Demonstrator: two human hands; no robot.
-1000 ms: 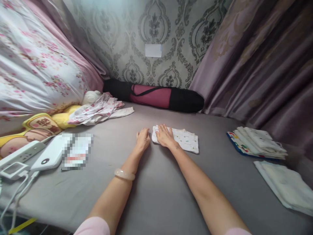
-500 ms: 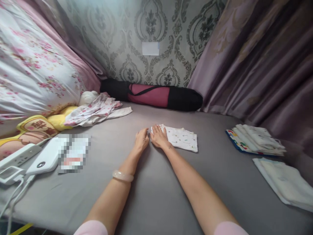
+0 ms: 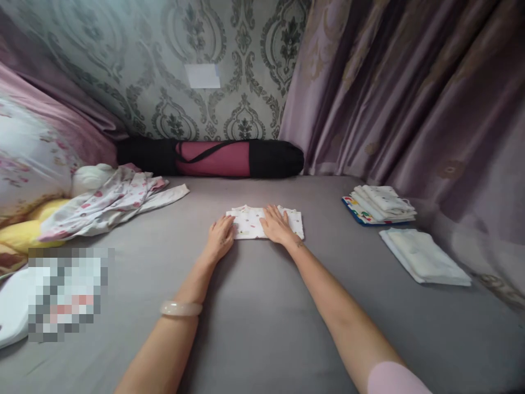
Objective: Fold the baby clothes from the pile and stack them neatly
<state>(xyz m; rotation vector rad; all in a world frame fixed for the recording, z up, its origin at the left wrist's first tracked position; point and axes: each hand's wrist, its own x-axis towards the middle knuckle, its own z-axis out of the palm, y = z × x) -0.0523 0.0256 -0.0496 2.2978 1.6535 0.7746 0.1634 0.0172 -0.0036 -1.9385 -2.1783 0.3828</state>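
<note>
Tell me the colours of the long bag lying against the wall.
The long bag is dark pink in the middle, black at both ends; head view.

Head-high view, forward and down.

My right hand (image 3: 278, 223) lies flat on the white cloth (image 3: 249, 223), fingers spread, and my left hand (image 3: 220, 236) touches its left end. The cloth sits on the grey sheet (image 3: 254, 317). Behind it, a black and dark pink bag (image 3: 213, 158) lies along the wall (image 3: 241, 98). A folded stack (image 3: 381, 203) and a pad (image 3: 426, 256) rest to the right, rumpled clothes (image 3: 110, 202) to the left.
</note>
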